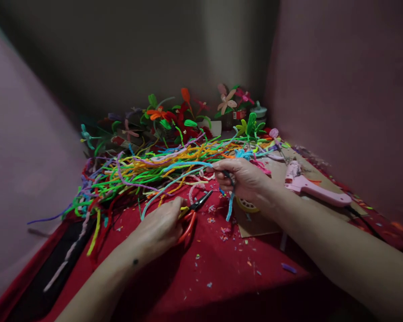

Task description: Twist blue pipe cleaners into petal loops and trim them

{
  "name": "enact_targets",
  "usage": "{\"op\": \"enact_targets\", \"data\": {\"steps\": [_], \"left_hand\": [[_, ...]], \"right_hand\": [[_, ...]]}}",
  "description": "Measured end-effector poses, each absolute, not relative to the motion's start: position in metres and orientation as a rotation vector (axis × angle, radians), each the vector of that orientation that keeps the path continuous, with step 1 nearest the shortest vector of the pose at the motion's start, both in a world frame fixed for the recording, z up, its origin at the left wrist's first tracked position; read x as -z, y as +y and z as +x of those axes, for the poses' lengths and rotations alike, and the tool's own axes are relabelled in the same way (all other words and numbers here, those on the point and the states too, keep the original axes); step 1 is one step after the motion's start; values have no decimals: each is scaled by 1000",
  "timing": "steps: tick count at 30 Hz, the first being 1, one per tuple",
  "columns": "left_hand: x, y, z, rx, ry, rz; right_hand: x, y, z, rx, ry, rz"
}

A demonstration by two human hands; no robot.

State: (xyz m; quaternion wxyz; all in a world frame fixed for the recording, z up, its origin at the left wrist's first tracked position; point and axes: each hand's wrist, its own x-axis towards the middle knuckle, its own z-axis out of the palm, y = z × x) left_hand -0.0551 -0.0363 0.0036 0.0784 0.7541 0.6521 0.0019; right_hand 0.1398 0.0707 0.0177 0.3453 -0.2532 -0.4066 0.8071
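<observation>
My left hand (166, 223) is closed around pliers (188, 228) with red-orange handles, their dark jaws (201, 201) pointing up and to the right. Higher up, my right hand (240, 176) pinches light-blue pipe cleaners (188, 166) between thumb and fingers. From that pinch the strands run left over the pile, and one curves down behind my left hand. A short blue end (230, 208) hangs below my right hand. Something dark and curved shows at its fingers, too unclear to name. The pliers' jaws are apart from the blue strands.
A heap of colourful pipe cleaners (137, 172) spreads across the red cloth (221, 273). Pipe-cleaner flowers (226, 103) stand behind it. On the right, a pink glue gun (315, 188) lies on a cardboard sheet (265, 228), near a yellow round object (247, 205). Fuzz scraps dot the cloth.
</observation>
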Motion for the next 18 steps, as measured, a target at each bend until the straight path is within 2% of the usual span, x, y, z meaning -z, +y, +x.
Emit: {"op": "enact_targets", "data": {"steps": [6,11,18], "left_hand": [[-1,-43,-73,-34,2003,2283],[9,-47,-71,-168,2063,2614],[1,-48,-62,177,2459,2893]], "right_hand": [[-16,73,138,-1912,-1183,-733],[-13,71,136,-1632,-1384,-762],[-18,60,135,-1592,-1478,-854]]}}
